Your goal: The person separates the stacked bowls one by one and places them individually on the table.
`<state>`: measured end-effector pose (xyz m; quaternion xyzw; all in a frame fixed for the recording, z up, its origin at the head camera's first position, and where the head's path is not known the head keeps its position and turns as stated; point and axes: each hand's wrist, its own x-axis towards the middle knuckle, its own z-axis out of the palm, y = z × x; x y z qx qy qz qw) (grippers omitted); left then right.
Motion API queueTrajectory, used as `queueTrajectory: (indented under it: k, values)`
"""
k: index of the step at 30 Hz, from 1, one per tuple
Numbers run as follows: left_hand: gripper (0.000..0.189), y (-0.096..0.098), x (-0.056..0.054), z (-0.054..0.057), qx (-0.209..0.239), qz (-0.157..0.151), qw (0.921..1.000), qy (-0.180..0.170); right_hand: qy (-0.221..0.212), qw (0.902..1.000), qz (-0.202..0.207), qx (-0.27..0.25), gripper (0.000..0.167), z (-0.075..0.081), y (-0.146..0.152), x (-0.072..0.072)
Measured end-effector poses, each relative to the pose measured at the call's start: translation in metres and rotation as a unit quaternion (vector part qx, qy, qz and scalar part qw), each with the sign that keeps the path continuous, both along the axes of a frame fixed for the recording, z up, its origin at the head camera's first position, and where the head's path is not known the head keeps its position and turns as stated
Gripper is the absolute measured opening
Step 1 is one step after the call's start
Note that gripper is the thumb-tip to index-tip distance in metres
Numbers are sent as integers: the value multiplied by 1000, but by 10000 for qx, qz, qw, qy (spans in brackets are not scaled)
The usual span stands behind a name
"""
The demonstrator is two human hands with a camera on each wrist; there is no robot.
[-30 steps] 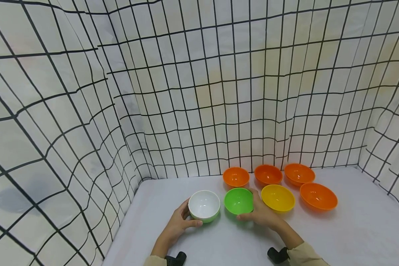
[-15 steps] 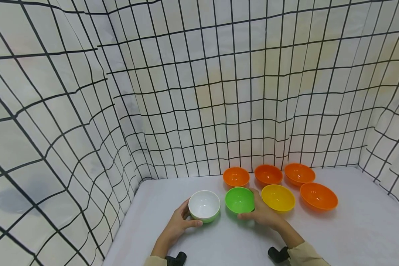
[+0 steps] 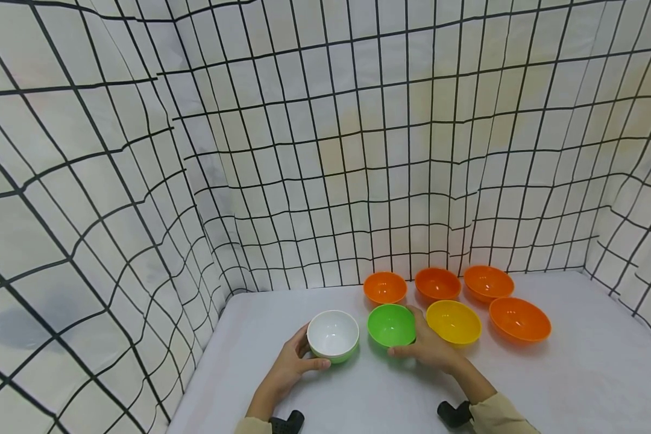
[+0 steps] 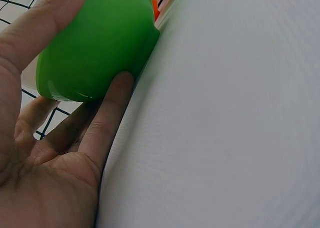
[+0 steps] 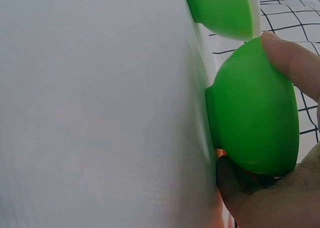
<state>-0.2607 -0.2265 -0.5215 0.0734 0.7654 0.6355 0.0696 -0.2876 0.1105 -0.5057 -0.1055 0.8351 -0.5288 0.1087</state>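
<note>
My left hand (image 3: 290,361) curls round the left side of a bowl (image 3: 333,334), white inside and at the rim, green on the lower outside. In the left wrist view the thumb lies high on its green wall (image 4: 100,42) and the other fingers reach under its side. A plain green bowl (image 3: 390,327) stands upright just to the right, a narrow gap between the two. Round its right side my right hand (image 3: 428,346) grips, thumb at the front and fingers behind. The right wrist view shows the thumb near the rim of this green bowl (image 5: 255,107).
A yellow bowl (image 3: 454,323) stands close right of my right hand. Behind are three orange bowls in a row, the leftmost orange bowl (image 3: 385,288) behind the green one. Another orange bowl (image 3: 519,320) stands at the right. A grid-patterned curtain (image 3: 325,150) borders the white table (image 3: 358,404).
The green bowl shifted slightly right and away with my right hand in the first half second, then stayed nearly still. The left hand and its bowl have not visibly moved.
</note>
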Motion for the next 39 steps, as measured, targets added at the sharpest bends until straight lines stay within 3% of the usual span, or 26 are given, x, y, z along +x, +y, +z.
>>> queueTrajectory:
  k: [39]
  values:
    - [97, -1, -2, -1, 117, -32, 9999, 15, 11, 10000, -27, -61, 122, 3, -2, 2]
